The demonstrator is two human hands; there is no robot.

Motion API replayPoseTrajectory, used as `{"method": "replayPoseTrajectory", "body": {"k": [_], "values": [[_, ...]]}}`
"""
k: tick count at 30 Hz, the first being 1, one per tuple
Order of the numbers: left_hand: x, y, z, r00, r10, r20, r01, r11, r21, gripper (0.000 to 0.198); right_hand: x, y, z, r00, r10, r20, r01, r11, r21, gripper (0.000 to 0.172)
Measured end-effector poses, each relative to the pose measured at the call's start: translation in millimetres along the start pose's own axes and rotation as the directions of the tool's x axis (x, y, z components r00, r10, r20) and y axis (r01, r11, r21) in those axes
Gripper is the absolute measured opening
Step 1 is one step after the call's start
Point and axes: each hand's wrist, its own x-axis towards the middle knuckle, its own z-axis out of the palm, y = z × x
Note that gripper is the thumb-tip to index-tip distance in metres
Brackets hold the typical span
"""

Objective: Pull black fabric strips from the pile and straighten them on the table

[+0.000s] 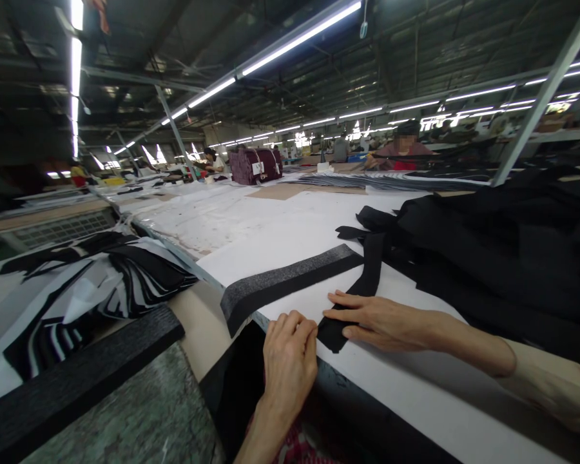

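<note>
A narrow black fabric strip (368,267) lies bent on the white table, its near end at the front edge. My right hand (384,320) rests flat on that strip with fingers stretched apart. At the strip's near left corner, my left hand (290,348) has its fingers curled and pressed together, seemingly pinching the edge; the thumb is mostly hidden. Left of the strip is a pile of black and grey bands (290,280), neatly aligned, its left end hanging over the table edge.
Loose black fabric (502,251) is heaped on the right. Striped black and white pieces (125,283) lie on a lower surface at left, near a long dark band (87,367). A maroon bundle (256,166) stands farther back. A person (403,151) works across the table.
</note>
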Motion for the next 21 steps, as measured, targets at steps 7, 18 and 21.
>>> {"method": "replayPoseTrajectory", "body": {"k": [7,18,21], "values": [[-1.9,-1.4,0.0,1.000,0.025,0.016,-0.025,0.998,0.057,0.021,4.8,-6.8,1.5,0.999,-0.012,0.039,0.013,1.000,-0.027,0.046],[-1.7,-17.8,-15.7,0.989,-0.141,0.049,0.149,0.901,-0.407,0.019,9.3,-17.8,2.6,0.991,0.078,0.108,-0.078,0.997,-0.010,0.048],[6.3,-27.5,-19.4,0.984,-0.176,-0.017,0.159,0.921,-0.355,0.020,10.0,-20.3,2.3,0.990,0.075,0.118,-0.076,0.997,-0.003,0.046]]}}
